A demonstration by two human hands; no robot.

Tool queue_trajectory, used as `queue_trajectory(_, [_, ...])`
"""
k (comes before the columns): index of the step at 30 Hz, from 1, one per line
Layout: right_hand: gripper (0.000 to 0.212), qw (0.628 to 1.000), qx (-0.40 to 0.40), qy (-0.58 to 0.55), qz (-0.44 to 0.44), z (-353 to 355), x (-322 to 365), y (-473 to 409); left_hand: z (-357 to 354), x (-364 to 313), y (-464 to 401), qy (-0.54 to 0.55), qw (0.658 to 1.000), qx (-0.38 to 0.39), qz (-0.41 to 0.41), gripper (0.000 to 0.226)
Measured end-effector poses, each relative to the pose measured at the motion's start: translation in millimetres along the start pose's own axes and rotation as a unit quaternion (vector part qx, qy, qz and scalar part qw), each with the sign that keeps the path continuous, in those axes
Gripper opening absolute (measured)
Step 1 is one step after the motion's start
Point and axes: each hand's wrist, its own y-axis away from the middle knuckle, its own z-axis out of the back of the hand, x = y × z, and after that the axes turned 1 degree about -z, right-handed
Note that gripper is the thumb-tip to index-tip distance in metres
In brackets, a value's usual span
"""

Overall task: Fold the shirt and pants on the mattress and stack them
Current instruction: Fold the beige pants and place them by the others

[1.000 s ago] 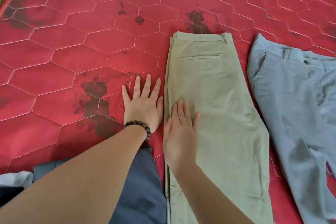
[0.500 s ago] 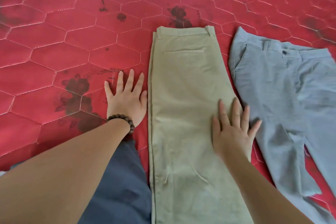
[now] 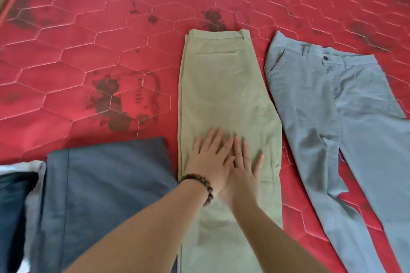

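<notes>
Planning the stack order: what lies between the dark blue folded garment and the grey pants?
In the head view, the khaki pants lie between the dark blue garment and the grey pants, with both hands pressed flat on them.

We see one bit of lettering only: a short dark script word printed on the red mattress (image 3: 66,55), inside the floral wreath motif left of the khaki pants (image 3: 221,95). Too blurred to read. We find no labels, brands or numbers on any garment.
</notes>
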Motion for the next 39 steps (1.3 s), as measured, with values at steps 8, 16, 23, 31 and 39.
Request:
queue_trajectory(8, [0.062,0.998,-0.036,-0.05,-0.027,-14,-63,117,-46,-19,107,-0.076,0.987,-0.032,0.138,0.078])
queue_trajectory(16, [0.062,0.998,-0.01,-0.044,0.051,-37,-68,233,-91,-85,235,-0.083,0.989,-0.015,0.125,0.079])
queue_trajectory(23, [0.058,0.996,0.001,-0.073,0.042,-50,-77,321,-113,-102,354,0.043,0.981,-0.035,0.188,0.073])
queue_trajectory(31, [0.063,0.914,-0.008,-0.358,-0.191,-32,-62,351,-109,-112,380,0.305,0.898,-0.145,0.282,0.049])
queue_trajectory(39, [0.014,0.824,-0.024,-0.503,-0.259,-32,-65,360,-106,-104,378,0.432,0.786,-0.18,0.405,0.01])
